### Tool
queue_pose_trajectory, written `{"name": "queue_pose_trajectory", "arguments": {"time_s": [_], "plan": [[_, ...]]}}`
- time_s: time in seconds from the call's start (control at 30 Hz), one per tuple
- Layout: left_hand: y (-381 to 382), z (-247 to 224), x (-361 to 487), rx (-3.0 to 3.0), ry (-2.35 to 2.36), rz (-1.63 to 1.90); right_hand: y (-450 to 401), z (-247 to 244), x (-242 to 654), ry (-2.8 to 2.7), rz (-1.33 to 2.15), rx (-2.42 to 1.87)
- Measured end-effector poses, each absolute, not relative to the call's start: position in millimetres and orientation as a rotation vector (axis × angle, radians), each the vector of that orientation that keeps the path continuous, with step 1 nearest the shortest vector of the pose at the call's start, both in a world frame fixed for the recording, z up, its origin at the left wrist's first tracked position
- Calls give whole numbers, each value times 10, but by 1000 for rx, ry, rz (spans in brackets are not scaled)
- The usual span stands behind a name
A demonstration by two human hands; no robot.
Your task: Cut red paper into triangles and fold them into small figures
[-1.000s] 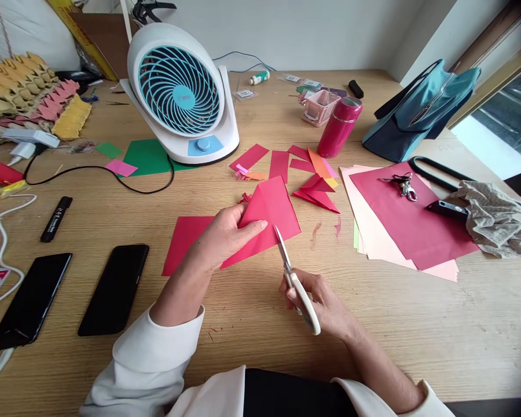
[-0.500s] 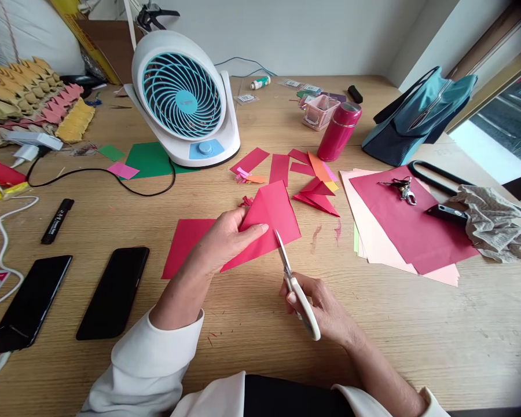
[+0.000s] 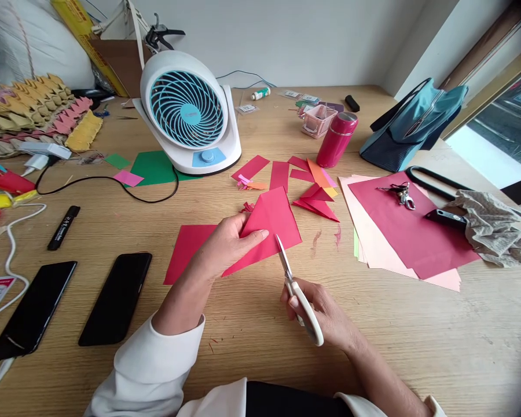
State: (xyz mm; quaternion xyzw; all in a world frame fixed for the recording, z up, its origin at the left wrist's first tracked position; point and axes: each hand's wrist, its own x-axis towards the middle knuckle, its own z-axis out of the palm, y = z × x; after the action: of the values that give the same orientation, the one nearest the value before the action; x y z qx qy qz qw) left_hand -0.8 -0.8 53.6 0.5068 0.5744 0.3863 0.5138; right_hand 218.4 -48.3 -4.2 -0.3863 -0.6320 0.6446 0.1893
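Note:
My left hand [image 3: 232, 243] pinches a sheet of red paper [image 3: 278, 214], thumb on top and fingers hidden beneath. In my right hand [image 3: 316, 310] is a pair of scissors [image 3: 303, 307] with white handles. Their blades point up and away from me, with the tips over the paper's lower edge near my left thumb. Another red sheet [image 3: 186, 246] lies flat on the table, partly behind my left wrist. Beyond the held paper are folded red pieces [image 3: 316, 202] and cut red rectangles [image 3: 279, 175].
A white fan [image 3: 189, 113] stands at the back left. Two black phones [image 3: 115, 298] and a marker [image 3: 63, 227] lie at left. On the right are a pink flask [image 3: 337, 139], a blue bag [image 3: 412, 127], stacked paper [image 3: 386, 231] with keys [image 3: 403, 195], and a crumpled cloth [image 3: 495, 226].
The whole view has shifted slightly, so things sit a little lower in the picture. Both hands keep their hold on the paper and the scissors, with almost no movement between them.

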Motion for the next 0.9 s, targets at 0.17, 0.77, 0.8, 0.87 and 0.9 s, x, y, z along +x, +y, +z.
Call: {"name": "queue_pose_trajectory", "arguments": {"time_s": [0.17,0.77,0.8,0.87,0.9], "plan": [[-5,522,-7,1199,1388,936,-479,-44,2184,-1757,1826,-1080],[-16,523,3,1278,1466,924,-481,-83,2186,-1753,1830,-1092],[-16,523,3,1270,1465,926,-482,-78,2184,-1752,1829,-1094],[-16,527,6,1249,1456,929,-484,-71,2178,-1753,1823,-1096],[-16,529,7,1237,1450,932,-485,-69,2176,-1755,1818,-1095]]}}
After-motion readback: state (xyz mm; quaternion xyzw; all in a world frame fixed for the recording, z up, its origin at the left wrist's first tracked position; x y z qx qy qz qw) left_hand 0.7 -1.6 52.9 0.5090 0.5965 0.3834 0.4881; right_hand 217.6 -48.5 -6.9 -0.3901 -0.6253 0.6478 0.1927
